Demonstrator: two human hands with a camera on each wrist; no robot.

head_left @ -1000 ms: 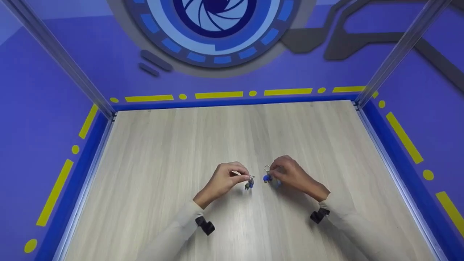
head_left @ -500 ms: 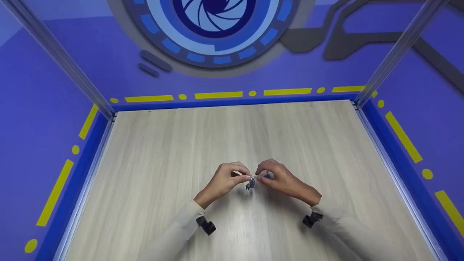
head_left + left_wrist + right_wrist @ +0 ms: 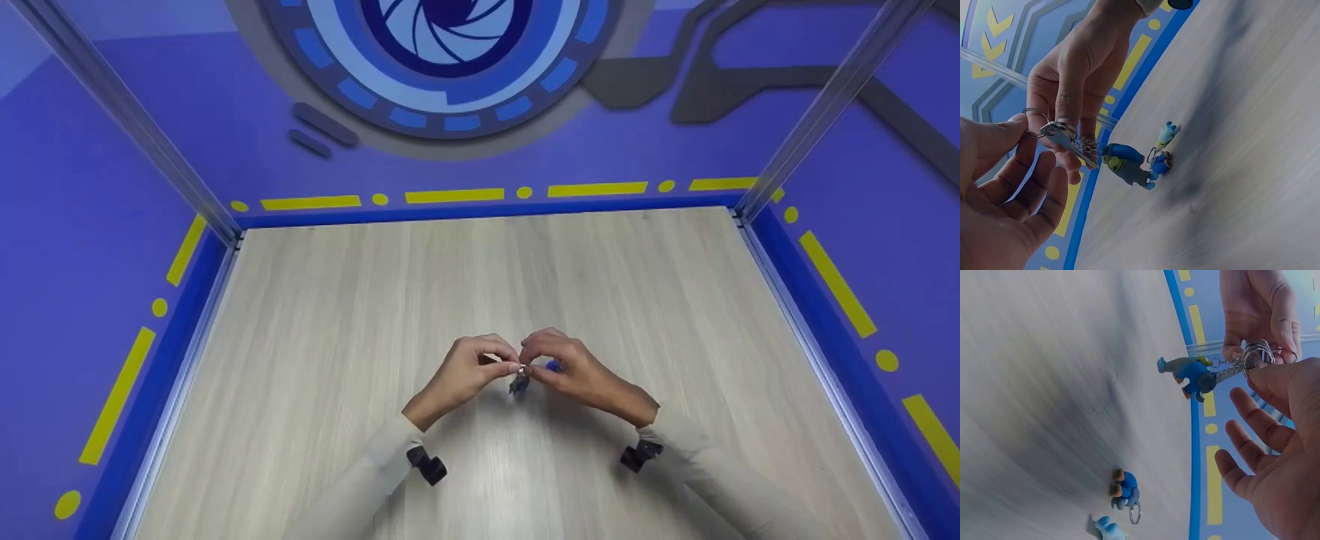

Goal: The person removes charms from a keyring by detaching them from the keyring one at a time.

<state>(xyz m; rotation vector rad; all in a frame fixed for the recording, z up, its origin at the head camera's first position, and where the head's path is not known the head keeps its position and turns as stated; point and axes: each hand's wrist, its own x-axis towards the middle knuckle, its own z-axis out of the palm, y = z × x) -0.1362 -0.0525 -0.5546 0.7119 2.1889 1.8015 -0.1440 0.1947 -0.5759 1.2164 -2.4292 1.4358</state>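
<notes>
In front of me my left hand [image 3: 469,373] and right hand [image 3: 581,375] meet at the fingertips. Between thumbs and fingers they pinch a cluster of silver key rings [image 3: 1053,128], one hand from each side. From the rings, short chains [image 3: 1230,371] carry two small animal-figure keychains, one blue [image 3: 1193,377] and one grey-green [image 3: 1127,171], hanging above the table. My other fingers are spread loosely. On the table under the right hand lie a blue figure keychain [image 3: 1127,488] with its own ring and a light-blue figure [image 3: 1109,529]. Fingers partly hide the rings.
The wood-grain table [image 3: 360,300] is enclosed by blue printed panels [image 3: 465,172] at the back and both sides. Metal posts [image 3: 187,176] stand at the back corners. Small black cameras [image 3: 426,465] sit on both wrists.
My right hand has moved left from beside the table keychains to the rings at the left fingertips, and now pinches there too. My left hand has stayed nearly still.
</notes>
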